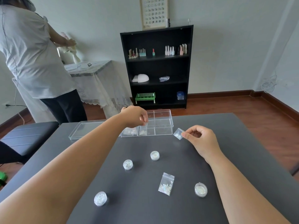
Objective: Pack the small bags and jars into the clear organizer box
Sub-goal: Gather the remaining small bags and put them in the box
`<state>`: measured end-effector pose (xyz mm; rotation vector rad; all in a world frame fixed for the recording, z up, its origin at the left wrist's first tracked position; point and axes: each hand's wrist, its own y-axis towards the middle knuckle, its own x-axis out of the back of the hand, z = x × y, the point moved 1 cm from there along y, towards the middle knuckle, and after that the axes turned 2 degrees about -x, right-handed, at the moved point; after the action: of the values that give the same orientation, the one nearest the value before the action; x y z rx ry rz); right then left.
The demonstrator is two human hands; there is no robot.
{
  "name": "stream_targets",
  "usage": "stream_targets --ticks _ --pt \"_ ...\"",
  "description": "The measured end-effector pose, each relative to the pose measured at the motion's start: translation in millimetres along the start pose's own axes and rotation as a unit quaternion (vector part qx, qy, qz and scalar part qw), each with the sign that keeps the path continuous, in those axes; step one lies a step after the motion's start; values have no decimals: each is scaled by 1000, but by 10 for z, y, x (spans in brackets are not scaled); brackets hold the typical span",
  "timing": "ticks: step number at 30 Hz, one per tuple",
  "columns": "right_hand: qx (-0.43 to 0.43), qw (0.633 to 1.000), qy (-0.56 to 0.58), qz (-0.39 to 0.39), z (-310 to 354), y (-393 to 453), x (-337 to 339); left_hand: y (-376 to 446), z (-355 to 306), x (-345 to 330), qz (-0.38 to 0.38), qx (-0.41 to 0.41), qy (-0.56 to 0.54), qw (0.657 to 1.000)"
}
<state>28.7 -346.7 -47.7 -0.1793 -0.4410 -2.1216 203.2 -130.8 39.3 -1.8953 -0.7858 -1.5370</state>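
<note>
My left hand (135, 116) pinches a small bag (143, 130) upright in a front compartment of the clear organizer box (163, 125) near the surface's far edge; my right hand (199, 139) grips another bag (178, 133) just beside the box

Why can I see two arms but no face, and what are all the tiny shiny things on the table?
The camera sits on the person's head and looks down, so you see only their arms. The left hand lowers a small bag into the clear organizer box. The right hand pinches another small bag in the air beside the box. The box's lid lies flat to its left. On the dark table wait four little round jars and one more flat bag, all holding sparkly bits. Another person stands behind.
</note>
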Motion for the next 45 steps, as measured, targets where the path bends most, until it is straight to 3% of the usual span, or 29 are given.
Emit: stream_targets --ticks 14,21,25,30,36,40,45 --pt "-6 1000 -13 2 -3 1 -2 173 -129 -24 60 20 182 981" --pt "16 1000 -23 13 117 -58 19 -116 -8 34 -58 13 52 997" --pt "27 999 40 10 253 -119 -28 -616 279 -213 -164 28 -6 986" --pt "37 997 66 11 638 72 -281 -1008 552 -541 -202 42 -63 976" --pt "70 989 -115 60 925 541 -865 -1103 617 -752 -241 7 -53 969" --pt "36 953 -279 112 849 670 -1182 -1121 655 -833 -241 -16 -15 970" --pt "25 903 -419 97 762 713 -1367 -1104 633 -856 -235 -25 -23 971"
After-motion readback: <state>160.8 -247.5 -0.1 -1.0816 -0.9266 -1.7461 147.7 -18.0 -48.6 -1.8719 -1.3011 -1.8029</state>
